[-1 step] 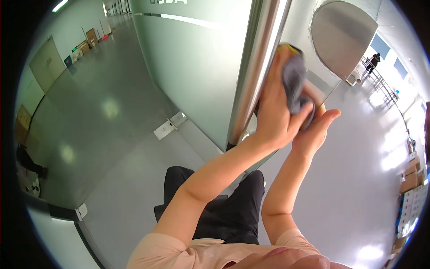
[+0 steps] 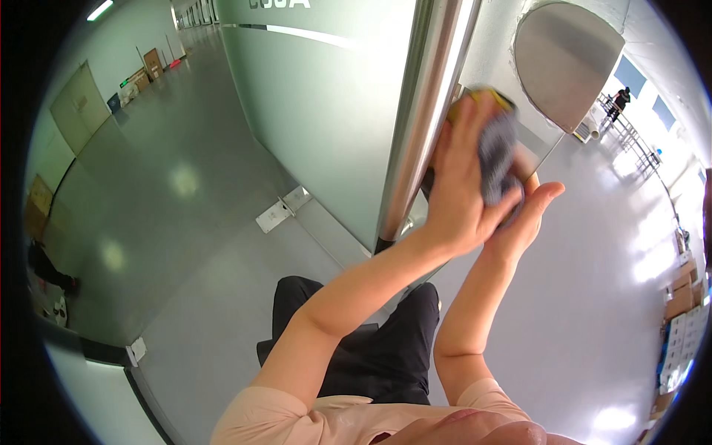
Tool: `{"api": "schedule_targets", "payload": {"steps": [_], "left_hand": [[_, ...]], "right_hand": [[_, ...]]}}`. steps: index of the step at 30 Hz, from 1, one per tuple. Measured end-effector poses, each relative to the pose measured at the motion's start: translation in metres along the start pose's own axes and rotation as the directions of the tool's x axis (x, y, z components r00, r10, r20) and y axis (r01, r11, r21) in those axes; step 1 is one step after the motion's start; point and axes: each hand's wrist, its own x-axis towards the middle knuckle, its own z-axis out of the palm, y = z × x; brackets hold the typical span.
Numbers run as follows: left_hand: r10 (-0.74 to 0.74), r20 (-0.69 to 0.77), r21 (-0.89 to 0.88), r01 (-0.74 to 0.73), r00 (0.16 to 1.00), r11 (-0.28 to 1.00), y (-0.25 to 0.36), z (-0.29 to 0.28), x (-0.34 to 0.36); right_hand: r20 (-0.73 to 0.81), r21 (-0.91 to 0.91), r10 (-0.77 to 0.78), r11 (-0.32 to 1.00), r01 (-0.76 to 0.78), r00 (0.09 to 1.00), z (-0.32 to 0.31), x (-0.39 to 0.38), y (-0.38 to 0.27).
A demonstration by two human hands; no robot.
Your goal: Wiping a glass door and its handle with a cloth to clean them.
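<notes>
My left hand [image 2: 460, 189] presses a bunched grey cloth [image 2: 498, 152] with a yellow edge beside the metal handle bar [image 2: 429, 122] of a frosted glass door [image 2: 326, 126]. Its fingers lie over the cloth, smeared by motion, with the thumb along the lower side. My right hand [image 2: 515, 226] is raised just to the right of and below the cloth. Its thumb sticks out to the right, while the other fingers are mostly hidden behind the left hand and cloth. A rounded grey metal plate [image 2: 569, 63] shows above the hands.
A metal floor fitting [image 2: 283, 209] lies beside the door's foot. Cardboard boxes [image 2: 681, 293] line the right edge. One person [image 2: 620, 100] stands far off by railings; part of another [image 2: 48, 268] shows at left. Grey floor [image 2: 178, 245] spreads on both sides.
My left hand and the cloth have shifted slightly down and to the right. The right hand stays in nearly the same place.
</notes>
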Motion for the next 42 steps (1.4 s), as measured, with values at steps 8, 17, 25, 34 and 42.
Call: {"api": "schedule_targets", "payload": {"steps": [8,17,25,34,42], "left_hand": [[-0.011,0.257,0.077,-0.009,0.966,0.997,-0.026,-0.005,-0.084],[-0.202,0.021,-0.025,0.203,0.979,0.979,-0.024,-0.003,-0.104],[-0.161,0.002,0.049,0.16,0.987,0.986,-0.012,-0.014,-0.059],[-0.178,0.207,0.157,0.147,0.962,0.977,-0.037,-0.01,-0.14],[-0.463,0.107,-0.295,0.473,0.88,0.83,-0.006,-0.023,-0.083]], "right_hand": [[0.034,0.136,0.09,0.986,-0.094,0.995,-0.004,0.006,0.006],[-0.015,0.147,0.104,0.984,-0.101,0.994,0.003,0.004,0.0],[-0.051,0.155,0.111,0.983,-0.102,0.993,0.01,0.003,0.001],[0.001,0.023,0.0,1.0,0.0,1.0,0.02,0.008,0.001],[-0.251,0.136,0.069,0.99,-0.035,0.965,0.017,-0.003,0.004]]}}
